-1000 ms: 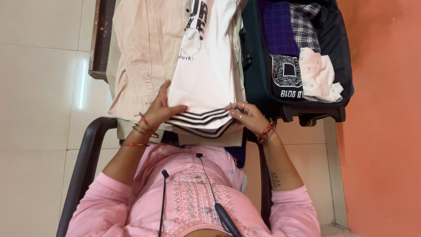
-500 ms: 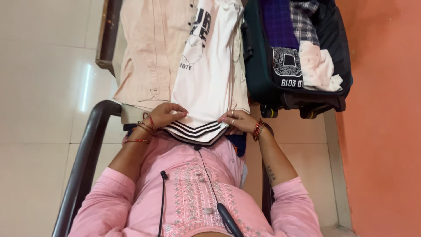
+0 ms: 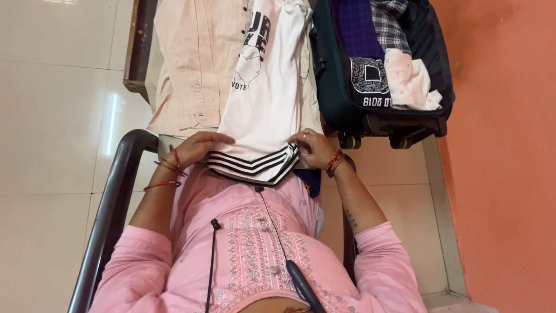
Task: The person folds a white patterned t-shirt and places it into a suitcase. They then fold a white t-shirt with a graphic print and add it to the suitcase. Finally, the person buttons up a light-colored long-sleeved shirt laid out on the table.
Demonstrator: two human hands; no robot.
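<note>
Across the lap and the counter [image 3: 139, 52] ahead, a white tee [image 3: 269, 98] is spread over a peach shirt [image 3: 194, 64]. Its striped hem [image 3: 252, 162] is pinched at both corners: left hand [image 3: 197, 148] and right hand [image 3: 313, 148] each keep a narrow grip on it. Soft, light, limp cloth is judged; it is best taken at the hem corners. A green suitcase [image 3: 333, 87] stands just beside.

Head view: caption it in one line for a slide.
Left hand and right hand grip the striped hem of a white shirt beside an open suitcase of clothes.
</note>
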